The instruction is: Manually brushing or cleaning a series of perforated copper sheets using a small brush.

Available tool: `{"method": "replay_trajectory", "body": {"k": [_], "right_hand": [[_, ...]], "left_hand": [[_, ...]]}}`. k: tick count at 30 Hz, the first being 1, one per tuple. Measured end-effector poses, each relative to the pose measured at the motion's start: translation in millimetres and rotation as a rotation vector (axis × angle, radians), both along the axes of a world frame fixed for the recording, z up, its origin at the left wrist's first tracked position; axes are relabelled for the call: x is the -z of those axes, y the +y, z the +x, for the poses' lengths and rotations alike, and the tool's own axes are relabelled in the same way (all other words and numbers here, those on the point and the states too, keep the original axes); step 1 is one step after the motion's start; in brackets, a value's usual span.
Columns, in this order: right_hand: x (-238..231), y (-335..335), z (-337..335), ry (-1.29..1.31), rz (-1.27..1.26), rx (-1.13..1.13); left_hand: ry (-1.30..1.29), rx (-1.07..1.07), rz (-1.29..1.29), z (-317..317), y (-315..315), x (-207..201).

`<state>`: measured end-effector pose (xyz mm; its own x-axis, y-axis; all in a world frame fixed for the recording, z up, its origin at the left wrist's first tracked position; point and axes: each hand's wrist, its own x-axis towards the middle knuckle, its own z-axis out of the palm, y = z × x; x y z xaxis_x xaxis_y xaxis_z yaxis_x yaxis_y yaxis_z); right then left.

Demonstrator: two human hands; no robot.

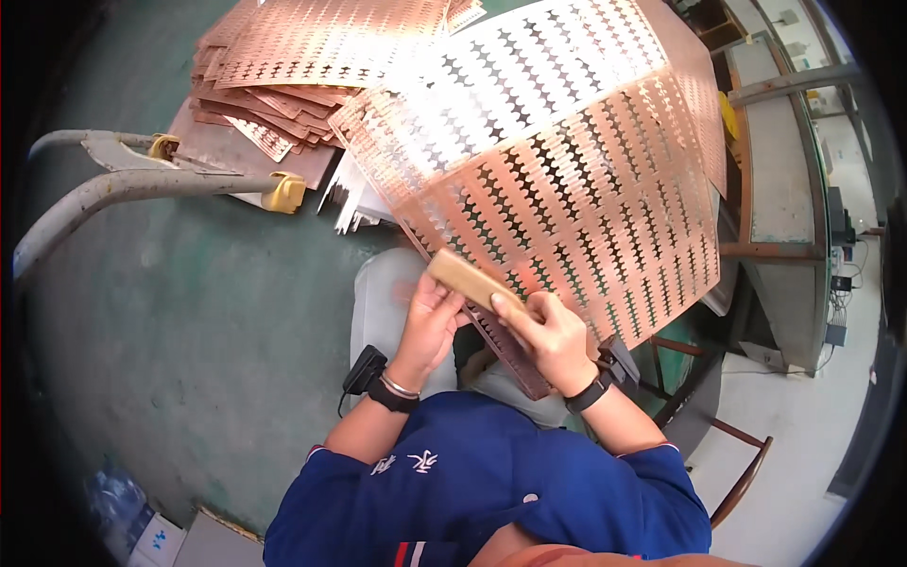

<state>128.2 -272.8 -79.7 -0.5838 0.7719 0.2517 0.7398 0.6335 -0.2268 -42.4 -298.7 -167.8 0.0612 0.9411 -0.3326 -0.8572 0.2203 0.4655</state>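
A tan, oblong block [472, 282], like wood or stiff card, is held slantwise between my two hands. My left hand [430, 326] has its fingers closed at the block's left end, from below. My right hand [556, 340] grips the right end with the thumb laid on top. Just beyond the block lies a large copper-coloured sheet [576, 180] with rows of punched holes, its near edge close to both hands. A dark brown bar or board edge [510, 352] runs under my hands toward my lap; its far part is hidden.
More punched copper sheets [326, 42] are stacked at the far left on a dark board. A grey tube handle [113, 189] with yellow fittings reaches in on the left. On the right are a metal-framed cabinet [779, 170] and a wooden-armed chair [742, 463]. Boxes [156, 541] stand at the lower left.
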Motion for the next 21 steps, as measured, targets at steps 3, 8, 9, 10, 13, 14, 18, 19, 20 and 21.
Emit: {"method": "replay_trajectory", "body": {"k": [3, 8, 9, 10, 13, 14, 18, 19, 20, 21], "right_hand": [[-7.4, 31.0, 10.7, 0.007, 0.128, 0.112], [-21.9, 71.2, 9.6, 0.146, 0.255, 0.441], [-14.9, 63.3, 0.0, 0.106, 0.244, 0.342], [-6.9, 47.8, -11.3, 0.065, 0.233, 0.247], [0.4, 12.5, -36.1, 0.040, 0.032, 0.021], [-0.2, 10.1, -38.4, 0.037, -0.016, -0.012], [-15.2, 37.6, -19.8, 0.034, 0.106, 0.131], [-16.1, 41.7, -13.5, 0.044, 0.119, 0.192], [-14.1, 44.8, -7.0, 0.047, 0.191, 0.185], [-17.3, 40.7, -5.9, 0.017, 0.175, 0.179]], "left_hand": [[-0.047, 0.046, 0.077, -1.7, 1.9, 5.5], [-0.044, 0.051, 0.060, -3.3, -3.0, 4.8], [-0.037, 0.060, 0.064, -1.8, -1.7, 3.2], [-0.031, 0.073, 0.067, -1.0, -1.8, 2.9], [-0.038, 0.045, 0.024, 1.0, -2.4, 0.4], [-0.056, 0.014, -0.020, 2.2, -1.6, -1.2], [-0.039, 0.070, 0.057, -5.1, -4.2, 8.4], [-0.041, 0.073, 0.045, -6.3, -2.2, 6.1], [-0.051, 0.093, 0.055, -7.4, -1.7, 8.4], [-0.065, 0.075, 0.073, -10.1, -1.8, 9.5]]}}
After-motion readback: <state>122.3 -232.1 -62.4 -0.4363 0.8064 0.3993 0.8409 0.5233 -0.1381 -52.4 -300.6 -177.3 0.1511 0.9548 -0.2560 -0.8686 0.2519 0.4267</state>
